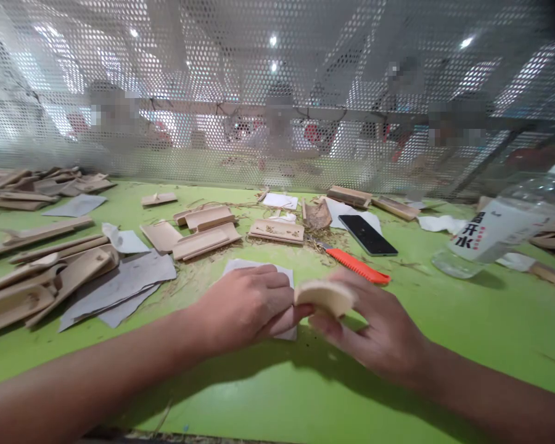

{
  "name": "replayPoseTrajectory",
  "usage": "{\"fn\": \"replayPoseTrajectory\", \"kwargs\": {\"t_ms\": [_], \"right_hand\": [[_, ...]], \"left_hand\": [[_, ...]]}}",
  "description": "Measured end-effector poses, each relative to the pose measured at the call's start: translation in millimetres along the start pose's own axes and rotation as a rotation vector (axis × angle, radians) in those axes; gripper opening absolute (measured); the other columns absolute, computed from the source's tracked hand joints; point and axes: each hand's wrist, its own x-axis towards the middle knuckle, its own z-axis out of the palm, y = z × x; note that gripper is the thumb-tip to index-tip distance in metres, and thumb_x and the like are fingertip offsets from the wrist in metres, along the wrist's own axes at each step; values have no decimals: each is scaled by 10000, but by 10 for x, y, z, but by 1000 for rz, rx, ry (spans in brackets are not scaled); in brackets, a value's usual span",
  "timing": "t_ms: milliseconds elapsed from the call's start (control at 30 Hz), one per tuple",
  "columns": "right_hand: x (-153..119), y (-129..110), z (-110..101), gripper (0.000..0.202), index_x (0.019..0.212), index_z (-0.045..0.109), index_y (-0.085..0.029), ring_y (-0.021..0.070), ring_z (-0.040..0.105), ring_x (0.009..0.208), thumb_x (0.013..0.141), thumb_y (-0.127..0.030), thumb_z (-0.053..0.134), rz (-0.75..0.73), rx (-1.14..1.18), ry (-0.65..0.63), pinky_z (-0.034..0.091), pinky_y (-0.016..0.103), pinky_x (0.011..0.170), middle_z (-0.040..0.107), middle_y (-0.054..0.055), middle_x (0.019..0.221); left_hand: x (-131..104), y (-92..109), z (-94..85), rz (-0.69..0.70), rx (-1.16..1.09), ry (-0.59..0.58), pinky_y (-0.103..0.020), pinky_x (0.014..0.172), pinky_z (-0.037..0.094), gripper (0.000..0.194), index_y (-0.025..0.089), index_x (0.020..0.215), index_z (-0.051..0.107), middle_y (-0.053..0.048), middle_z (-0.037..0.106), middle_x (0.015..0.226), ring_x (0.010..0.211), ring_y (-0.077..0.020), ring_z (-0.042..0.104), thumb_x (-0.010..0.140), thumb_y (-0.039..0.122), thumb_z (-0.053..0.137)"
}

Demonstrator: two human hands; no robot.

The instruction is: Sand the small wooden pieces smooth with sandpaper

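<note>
Both hands meet over the green table, at a curved, pale bamboo piece [326, 296] with its end turned toward me. My right hand [379, 324] is closed around its right side, thumb below and fingers behind, slightly blurred. Curled fingers of my left hand [254, 305] press at its left end, with the thumb along the lower edge; whether anything thin lies between them is hidden. Beneath my left hand lies a pale sheet of paper [287, 333]. Just beyond the right hand is a utility knife [358, 265] with an orange handle.
Bamboo pieces [208, 237] lie across the middle, with piles [41, 283] at left. Grey sheets, apparently sandpaper [120, 280], lie beside them. A black phone [367, 234] and a tilted clear bottle [499, 222] are at right. A perforated screen [277, 142] stands behind, people beyond it.
</note>
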Motion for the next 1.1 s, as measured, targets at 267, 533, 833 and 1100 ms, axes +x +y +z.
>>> {"fn": "replayPoseTrajectory", "kwargs": {"t_ms": [267, 533, 833, 1100], "right_hand": [[109, 309, -95, 489, 1332, 529, -226, 231, 723, 737, 996, -581, 559, 733, 409, 80, 587, 313, 551, 752, 89, 1021], [115, 384, -49, 538, 1387, 671, -176, 256, 735, 681, 968, -493, 557, 736, 97, -228, 592, 360, 632, 789, 66, 773], [239, 185, -85, 440, 1391, 705, -256, 284, 732, 1188, 1011, -360, 511, 406, -36, -329, 610, 382, 971, 718, 58, 1375], [194, 293, -52, 481, 1432, 666, -235, 303, 722, 1207, 1028, -446, 513, 430, 38, -308, 596, 453, 1007, 690, 90, 1414]], "left_hand": [[-10, -174, 6, -425, -152, -248, -524, 1095, 464, 624, 114, 1446, 543, -189, 623, 1435, 1321, -362, 564, 1004, 553, 574], [-108, -285, -12, -545, -316, -604, -532, 1292, 182, 1135, 119, 1681, 114, -139, 87, 1758, 1618, -343, 103, 878, 786, 560], [-100, -284, -31, -536, -312, -646, -489, 1292, 181, 1115, 131, 1675, 165, -108, 24, 1752, 1627, -301, 55, 874, 811, 539], [-115, -286, -11, -523, -333, -609, -519, 1290, 171, 1121, 120, 1673, 177, -157, 43, 1740, 1619, -338, 69, 867, 784, 585]]}}
